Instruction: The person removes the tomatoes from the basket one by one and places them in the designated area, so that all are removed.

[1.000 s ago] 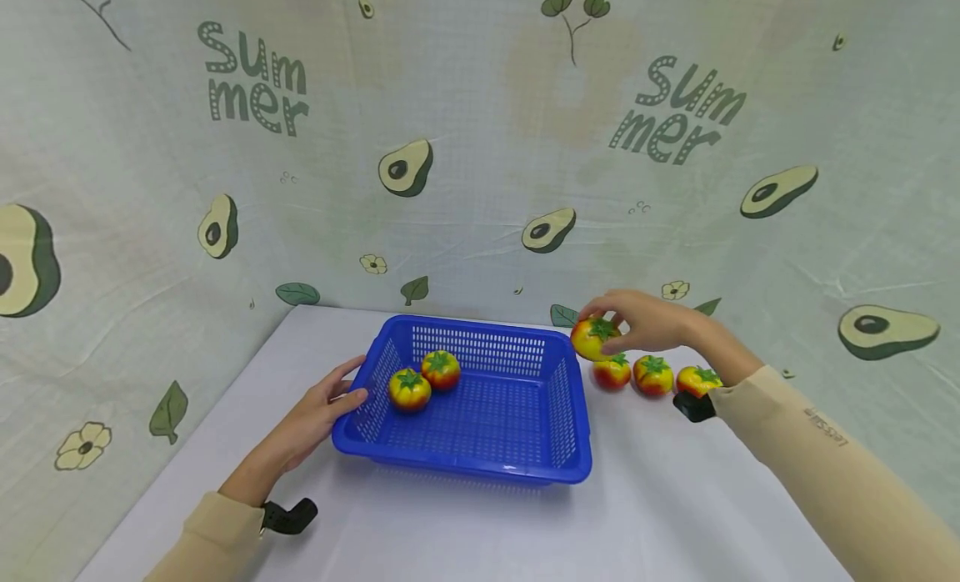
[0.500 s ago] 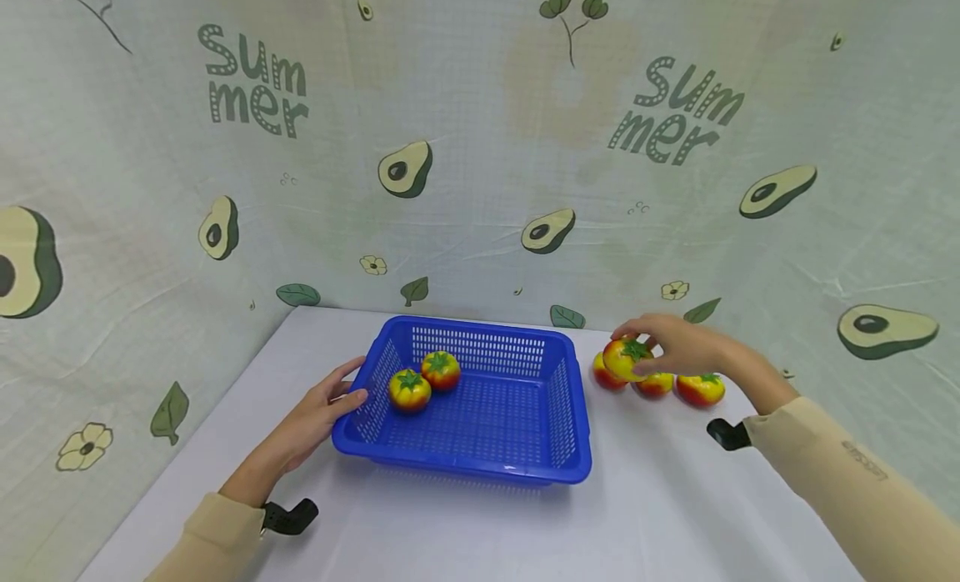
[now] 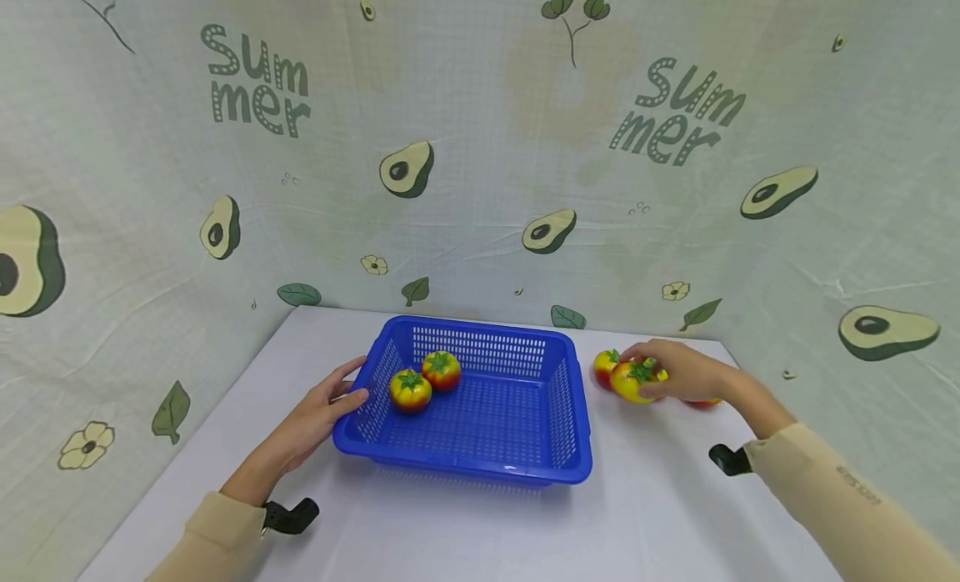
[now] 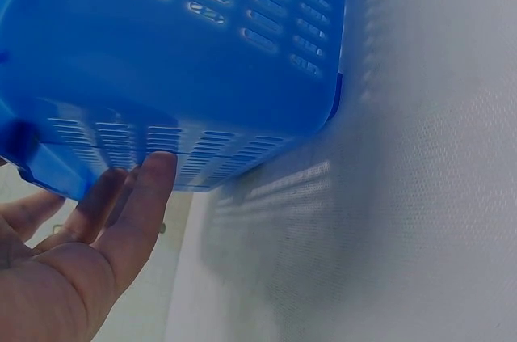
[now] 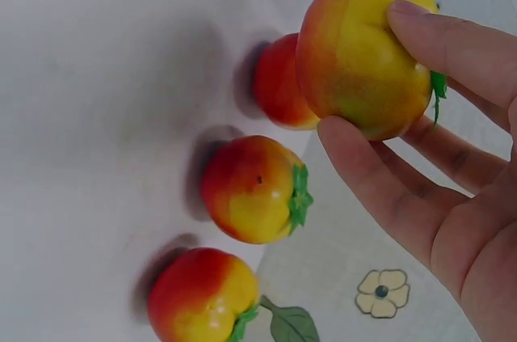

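My left hand [image 3: 318, 417] grips the left rim of a blue plastic basket [image 3: 480, 467], thumb over the edge. In the left wrist view, fingers [image 4: 141, 204] lie along the basket's outer wall. My right hand [image 3: 684, 373] holds a glossy yellow-red tomato [image 3: 628, 383] with a green star-shaped top, thumb on one side and fingers on the other. In the right wrist view, this tomato overlaps the first of three others, a redder tomato [image 5: 281, 83]; a second tomato [image 5: 250, 188] and third tomato [image 5: 202, 297] follow in a row on the table.
Inside the basket, at its left side, sit a front tomato [image 3: 409, 391] and a rear tomato [image 3: 441, 370]. The basket stands on a white table [image 3: 450, 532]. Behind and beside the table hangs a pale cloth [image 3: 465, 215] printed with avocados.
My right hand has moved right and down with the tomato, from beside the basket's right rim to over the row on the table. My left hand and the basket stay put.
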`<state>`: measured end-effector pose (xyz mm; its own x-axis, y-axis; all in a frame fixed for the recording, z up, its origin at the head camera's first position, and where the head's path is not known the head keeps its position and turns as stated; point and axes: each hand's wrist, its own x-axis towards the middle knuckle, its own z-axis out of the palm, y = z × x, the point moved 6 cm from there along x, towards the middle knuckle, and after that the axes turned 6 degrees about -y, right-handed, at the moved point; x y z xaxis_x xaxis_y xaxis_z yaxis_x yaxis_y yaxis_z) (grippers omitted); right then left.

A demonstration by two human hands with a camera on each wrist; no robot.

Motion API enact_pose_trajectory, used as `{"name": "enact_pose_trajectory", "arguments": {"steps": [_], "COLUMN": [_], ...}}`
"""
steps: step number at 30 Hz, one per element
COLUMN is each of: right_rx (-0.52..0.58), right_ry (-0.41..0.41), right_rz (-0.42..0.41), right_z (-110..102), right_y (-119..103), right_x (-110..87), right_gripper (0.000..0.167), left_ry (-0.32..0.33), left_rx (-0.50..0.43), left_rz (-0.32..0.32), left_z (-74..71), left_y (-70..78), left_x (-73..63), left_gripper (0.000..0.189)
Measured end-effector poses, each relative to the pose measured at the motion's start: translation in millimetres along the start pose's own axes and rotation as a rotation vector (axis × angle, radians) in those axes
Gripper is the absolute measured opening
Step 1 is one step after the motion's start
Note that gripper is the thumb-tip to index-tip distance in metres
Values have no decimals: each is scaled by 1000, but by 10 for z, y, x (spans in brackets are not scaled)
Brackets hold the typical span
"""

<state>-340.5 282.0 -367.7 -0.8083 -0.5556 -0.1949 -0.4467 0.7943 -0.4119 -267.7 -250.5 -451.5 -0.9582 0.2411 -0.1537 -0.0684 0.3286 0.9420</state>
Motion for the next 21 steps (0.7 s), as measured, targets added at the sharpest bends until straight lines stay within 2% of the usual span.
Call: {"name": "enact_pose_trajectory", "arguments": {"steps": [5,13,21], "right_rx": [2,9,37], "right_ry": [-13,-14,-21], "right_rz": [38,42,13], "right_z": [159,330,422], "right_y": [110,234,235], "right_x": [3,23,61], "right_gripper": [50,52,50], "left_ry": [2,10,10], "left_rx": [-2,-7,-9], "left_rz": [-4,-7,0], "left_z": [-5,-13,-13], "left_y": [-10,-17,-17], "left_x": [0,0,1], "left_gripper": [73,73,73]}}
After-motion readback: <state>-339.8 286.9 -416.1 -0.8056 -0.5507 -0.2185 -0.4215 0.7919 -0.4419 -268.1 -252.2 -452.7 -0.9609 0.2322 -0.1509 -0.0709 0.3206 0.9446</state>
